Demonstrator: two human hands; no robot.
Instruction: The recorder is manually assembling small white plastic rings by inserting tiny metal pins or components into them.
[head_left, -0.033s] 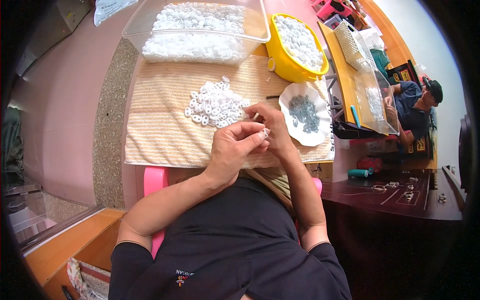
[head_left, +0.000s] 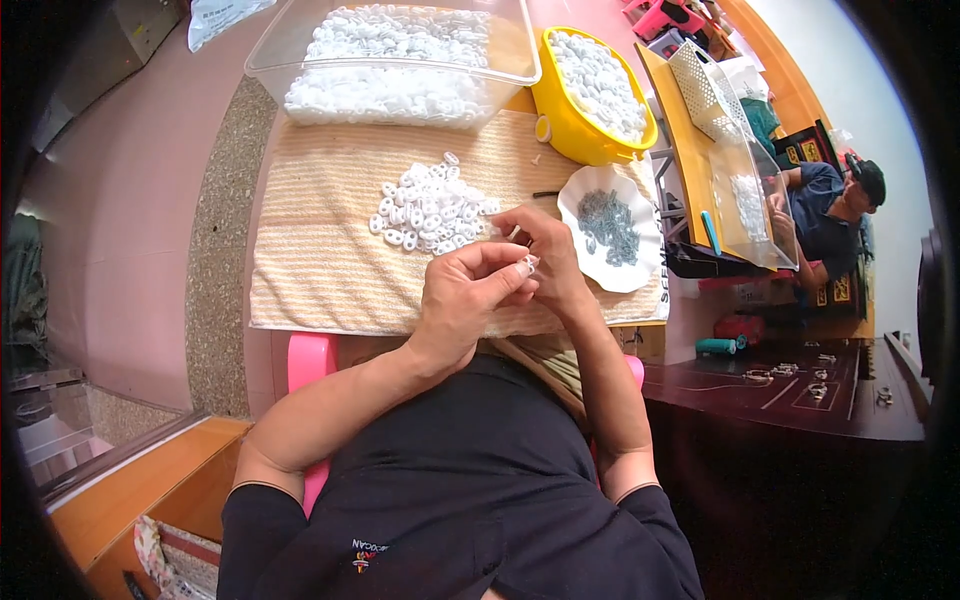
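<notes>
My left hand pinches a small white plastic piece between thumb and index finger, above the near part of the striped towel. My right hand is against it with fingers curled in; whatever lies between them is hidden. Just beyond the hands is a loose pile of white oval plastic pieces with holes. To the right of my right hand, a white scalloped dish holds many small dark grey pieces, too small to name.
A clear plastic bin full of white pieces stands at the far edge. Beside it is a yellow tub of similar pieces. A short black stick lies left of the dish. At the right, another person sits by a clear box.
</notes>
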